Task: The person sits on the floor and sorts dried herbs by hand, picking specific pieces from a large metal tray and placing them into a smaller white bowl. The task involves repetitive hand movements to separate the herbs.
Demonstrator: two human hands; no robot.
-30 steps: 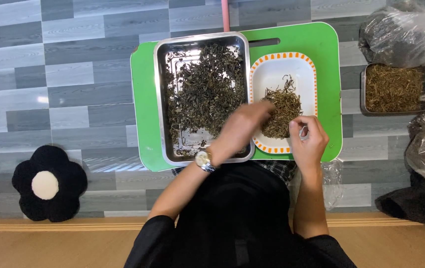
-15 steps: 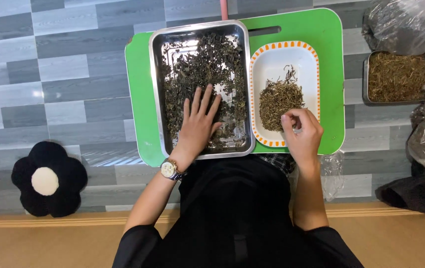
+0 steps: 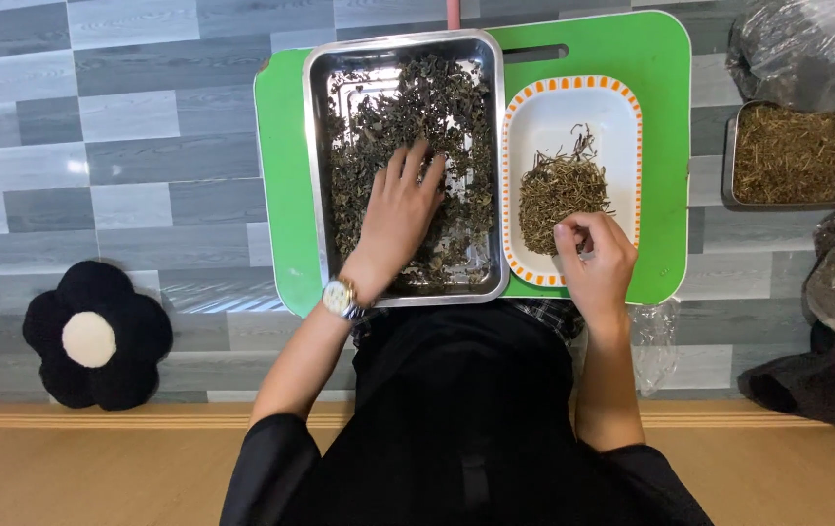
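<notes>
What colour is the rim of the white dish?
Orange with white dashes on the dish rim, seen in the head view.

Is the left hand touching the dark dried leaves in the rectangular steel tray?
Touching. The head view shows the left hand lying flat, fingers spread, on the dark dried leaves inside the steel tray.

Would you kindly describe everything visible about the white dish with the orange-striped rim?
The white dish is a rounded rectangle with an orange-and-white dashed rim, glossy like ceramic or melamine. It lies flat on the green board, right beside the metal tray. A small heap of thin brownish stems sits at its middle. The right hand rests over its near edge, fingers pinched by the heap.
</notes>
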